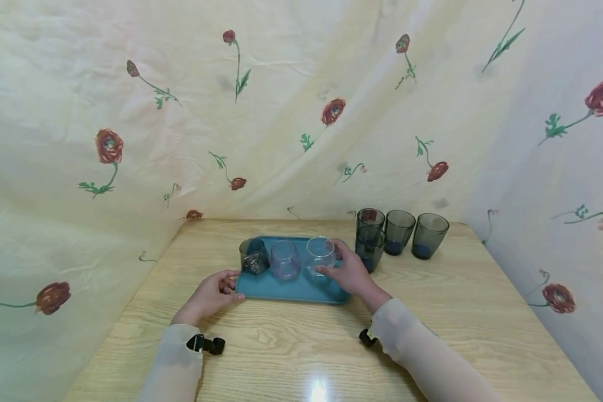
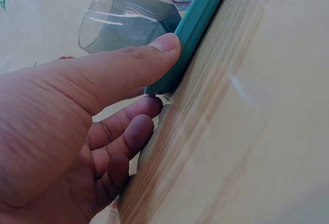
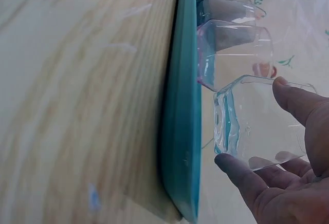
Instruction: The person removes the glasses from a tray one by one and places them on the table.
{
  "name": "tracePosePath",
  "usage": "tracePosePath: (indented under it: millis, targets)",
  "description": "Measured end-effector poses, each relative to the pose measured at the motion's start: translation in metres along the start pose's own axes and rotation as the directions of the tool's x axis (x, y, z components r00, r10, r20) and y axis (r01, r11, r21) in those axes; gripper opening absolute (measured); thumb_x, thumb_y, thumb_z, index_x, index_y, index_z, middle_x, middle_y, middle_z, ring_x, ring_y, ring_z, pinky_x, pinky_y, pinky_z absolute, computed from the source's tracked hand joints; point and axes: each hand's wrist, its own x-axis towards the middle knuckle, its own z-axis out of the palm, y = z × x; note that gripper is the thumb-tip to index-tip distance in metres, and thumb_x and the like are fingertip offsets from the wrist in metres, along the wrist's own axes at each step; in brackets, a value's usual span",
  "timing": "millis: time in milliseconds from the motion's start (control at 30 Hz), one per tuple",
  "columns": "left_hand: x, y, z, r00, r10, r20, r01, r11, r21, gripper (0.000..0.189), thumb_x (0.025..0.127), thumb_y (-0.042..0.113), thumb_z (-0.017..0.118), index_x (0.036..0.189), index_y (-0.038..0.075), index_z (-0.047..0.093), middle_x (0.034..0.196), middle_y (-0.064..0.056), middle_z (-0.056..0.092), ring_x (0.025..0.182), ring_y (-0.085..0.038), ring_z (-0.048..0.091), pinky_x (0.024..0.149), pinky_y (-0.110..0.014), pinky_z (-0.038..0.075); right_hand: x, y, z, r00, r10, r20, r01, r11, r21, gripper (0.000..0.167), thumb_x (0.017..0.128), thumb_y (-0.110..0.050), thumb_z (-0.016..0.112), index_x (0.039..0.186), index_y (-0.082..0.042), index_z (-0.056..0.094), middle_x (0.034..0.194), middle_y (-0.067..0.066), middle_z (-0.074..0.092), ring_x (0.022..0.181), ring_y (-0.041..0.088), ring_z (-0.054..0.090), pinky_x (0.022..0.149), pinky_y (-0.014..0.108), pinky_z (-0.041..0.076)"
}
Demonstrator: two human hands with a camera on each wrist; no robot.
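The right hand [image 1: 352, 273] is gripping a clear, faceted glass tumbler [image 1: 320, 254], thumb pressing the near side, fingers spreading along the other. Between them, the tumbler is sitting over the right end of a blue rectangular tray [image 1: 291, 291]; in the right wrist view its base seems to be hovering just above. The left hand [image 1: 207, 296] is pinching the tray's opposite end, thumb lying on the rim, a fingertip touching beneath the corner, remaining fingers curling.

A light thumb could be letting smooth glass slip. Drifting left of the right fingers could be knocking the pale purple glass cup [image 1: 285, 261]; swinging right could be bumping the tall smoky-grey glasses [image 1: 372, 254]. Left fingers raising their end could be tipping the short dark-grey glass [image 1: 253, 258] just beyond them.

The tumbler's mouth is pointing up, its axis standing roughly vertical; the tray's long axis is running from left fingertips towards the right hand.
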Motion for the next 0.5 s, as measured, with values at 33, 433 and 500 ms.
tracePosePath:
  millis: [33,433,500]
  targets:
    - [0.000,0.000,0.000,1.000,-0.003,-0.001,0.003,1.000,-0.001,0.065,0.089,0.020,0.087,0.146,0.007,0.059,0.104,-0.008,0.061,0.084,-0.021,0.056,0.071,-0.030,0.049,-0.001,0.000,-0.001,1.000,-0.002,-0.001,0.002,1.000,0.005,0.081,0.089,-0.038,0.087,0.156,-0.020,0.047,0.148,0.008,0.057,0.132,0.033,0.055,0.097,0.053,0.052]
    - [0.001,0.000,0.000,1.000,-0.002,0.002,0.002,1.000,0.000,0.065,0.088,0.019,0.088,0.146,0.008,0.060,0.104,-0.006,0.061,0.084,-0.021,0.057,0.072,-0.031,0.050,-0.025,-0.008,-0.029,0.999,-0.052,-0.003,0.052,0.998,0.035,0.078,0.089,-0.032,0.088,0.155,-0.019,0.048,0.143,0.008,0.061,0.127,0.032,0.060,0.093,0.052,0.055]
    - [0.000,0.000,0.000,1.000,-0.010,0.003,0.010,1.000,0.002,0.066,0.088,0.019,0.088,0.147,0.010,0.060,0.104,-0.006,0.061,0.084,-0.021,0.057,0.073,-0.032,0.050,-0.030,-0.007,-0.033,0.998,-0.055,0.005,0.054,0.998,0.040,0.077,0.088,-0.032,0.088,0.154,-0.022,0.049,0.143,0.006,0.061,0.126,0.030,0.061,0.090,0.048,0.057]
